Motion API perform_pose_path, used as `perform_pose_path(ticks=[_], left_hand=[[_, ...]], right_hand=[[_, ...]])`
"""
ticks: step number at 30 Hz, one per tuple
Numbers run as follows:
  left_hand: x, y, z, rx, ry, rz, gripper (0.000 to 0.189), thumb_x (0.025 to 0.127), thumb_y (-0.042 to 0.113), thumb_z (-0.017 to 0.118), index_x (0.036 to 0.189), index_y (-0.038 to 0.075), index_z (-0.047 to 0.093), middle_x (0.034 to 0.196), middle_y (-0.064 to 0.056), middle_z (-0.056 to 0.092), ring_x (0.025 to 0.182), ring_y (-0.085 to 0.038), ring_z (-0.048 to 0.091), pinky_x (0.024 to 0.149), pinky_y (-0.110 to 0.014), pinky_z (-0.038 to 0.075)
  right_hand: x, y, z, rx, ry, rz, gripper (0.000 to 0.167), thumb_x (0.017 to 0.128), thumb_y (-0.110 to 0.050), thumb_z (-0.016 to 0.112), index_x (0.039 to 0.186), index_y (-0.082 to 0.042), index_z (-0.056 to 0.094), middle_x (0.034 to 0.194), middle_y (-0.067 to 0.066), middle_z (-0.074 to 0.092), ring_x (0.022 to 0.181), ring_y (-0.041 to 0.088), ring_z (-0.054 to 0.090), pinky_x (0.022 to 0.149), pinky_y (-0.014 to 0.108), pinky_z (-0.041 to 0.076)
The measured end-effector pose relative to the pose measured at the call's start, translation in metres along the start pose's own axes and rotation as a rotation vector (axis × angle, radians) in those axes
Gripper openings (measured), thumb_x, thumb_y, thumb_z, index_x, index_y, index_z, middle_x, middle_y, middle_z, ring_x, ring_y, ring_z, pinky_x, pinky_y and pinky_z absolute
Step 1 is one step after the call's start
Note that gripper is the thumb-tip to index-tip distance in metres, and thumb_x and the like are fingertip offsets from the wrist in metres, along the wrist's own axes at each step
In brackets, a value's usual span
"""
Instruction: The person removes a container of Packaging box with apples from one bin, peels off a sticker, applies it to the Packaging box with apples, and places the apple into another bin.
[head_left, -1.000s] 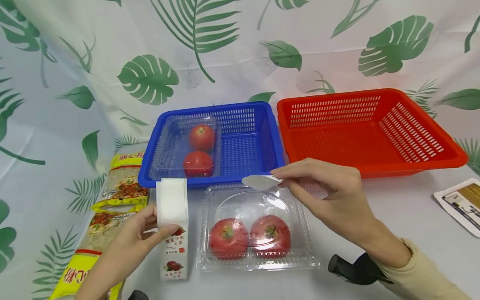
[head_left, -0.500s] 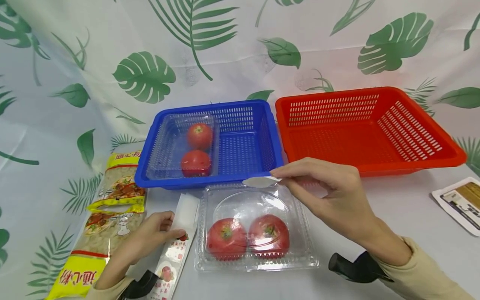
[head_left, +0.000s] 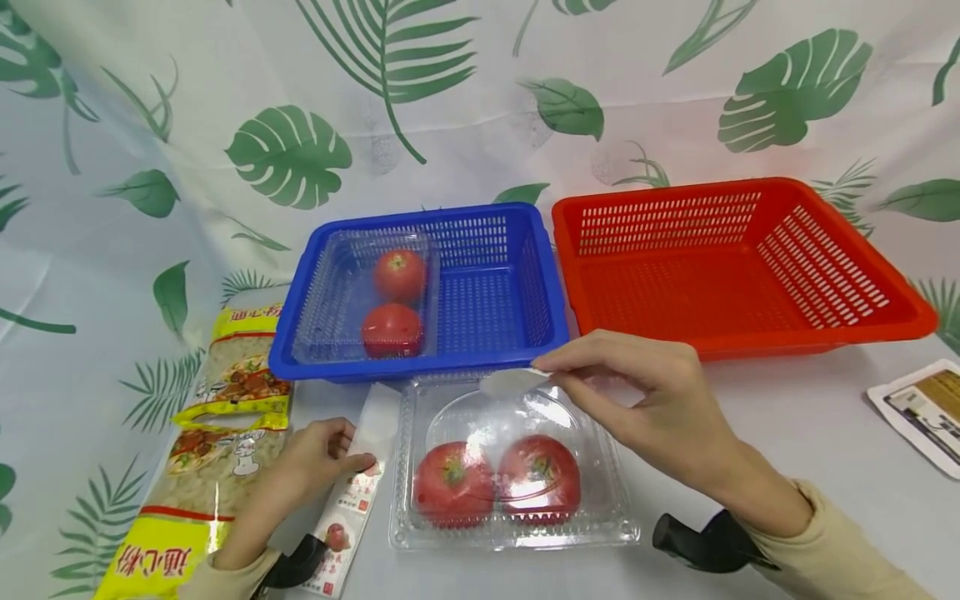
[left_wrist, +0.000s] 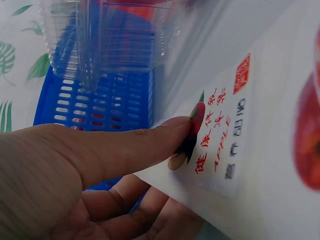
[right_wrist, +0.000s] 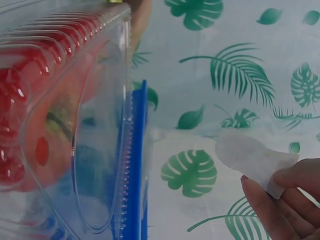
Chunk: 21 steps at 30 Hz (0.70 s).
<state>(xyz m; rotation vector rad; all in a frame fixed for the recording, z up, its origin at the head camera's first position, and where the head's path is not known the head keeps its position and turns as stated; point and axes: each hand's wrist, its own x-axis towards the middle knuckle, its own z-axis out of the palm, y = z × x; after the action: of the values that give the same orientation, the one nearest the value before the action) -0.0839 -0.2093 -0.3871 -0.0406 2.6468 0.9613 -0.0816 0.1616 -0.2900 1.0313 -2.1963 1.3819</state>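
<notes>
My left hand point(head_left: 315, 458) pinches a strip of printed stickers point(head_left: 348, 508) between thumb and fingers, left of a clear plastic box. In the left wrist view the thumb presses on a sticker point(left_wrist: 220, 135) with red writing and a fruit picture. My right hand point(head_left: 652, 400) pinches the edge of a single whitish sticker point(head_left: 512, 382) over the box's far part; the right wrist view shows this sticker point(right_wrist: 245, 152) apart from the lid. The closed clear box point(head_left: 502, 408) holds two red tomatoes point(head_left: 538, 475) side by side.
Behind the box stands a blue basket point(head_left: 487, 308) with another clear box point(head_left: 341, 292) of two tomatoes. A red basket point(head_left: 675, 292) sits beside it. Yellow-ended food bags point(head_left: 217, 467) lie at left, a flat packet point(head_left: 922, 412) at right.
My left hand has lowered the sticker strip, which now slants beside the box instead of standing upright. My right hand has dropped slightly toward the lid with its sticker.
</notes>
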Motion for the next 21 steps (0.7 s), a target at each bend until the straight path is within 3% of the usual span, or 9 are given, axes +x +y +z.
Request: perform_pose_path(ticks=[8,13,21], left_hand=[[-0.002,0.002,0.004,0.082,0.109,0.002,0.037,0.081,0.016,0.091,0.103,-0.002,0.067,0.083,-0.002,0.065,0.077,-0.016,0.060,0.069,-0.031,0.052],[-0.005,0.008,0.004,0.084,0.183,0.030,0.043,0.079,0.012,0.093,0.109,-0.003,0.066,0.090,-0.004,0.066,0.079,-0.016,0.063,0.070,-0.033,0.054],[-0.026,0.030,-0.007,0.177,0.306,0.077,0.018,0.090,0.021,0.084,0.093,0.009,0.072,0.091,-0.003,0.072,0.080,-0.020,0.070,0.074,-0.043,0.060]], right_hand=[[-0.003,0.001,0.003,-0.020,-0.028,0.000,0.044,0.075,0.023,0.079,0.108,-0.007,0.079,0.104,0.001,0.079,0.096,0.014,0.075,0.085,0.023,0.060],[-0.003,0.000,0.002,-0.033,-0.030,-0.008,0.045,0.075,0.023,0.079,0.108,-0.007,0.079,0.105,0.001,0.079,0.097,0.014,0.075,0.086,0.022,0.059],[-0.004,-0.002,0.003,-0.028,-0.019,-0.025,0.047,0.074,0.022,0.081,0.110,-0.007,0.079,0.104,0.003,0.079,0.098,0.018,0.076,0.090,0.021,0.057]])
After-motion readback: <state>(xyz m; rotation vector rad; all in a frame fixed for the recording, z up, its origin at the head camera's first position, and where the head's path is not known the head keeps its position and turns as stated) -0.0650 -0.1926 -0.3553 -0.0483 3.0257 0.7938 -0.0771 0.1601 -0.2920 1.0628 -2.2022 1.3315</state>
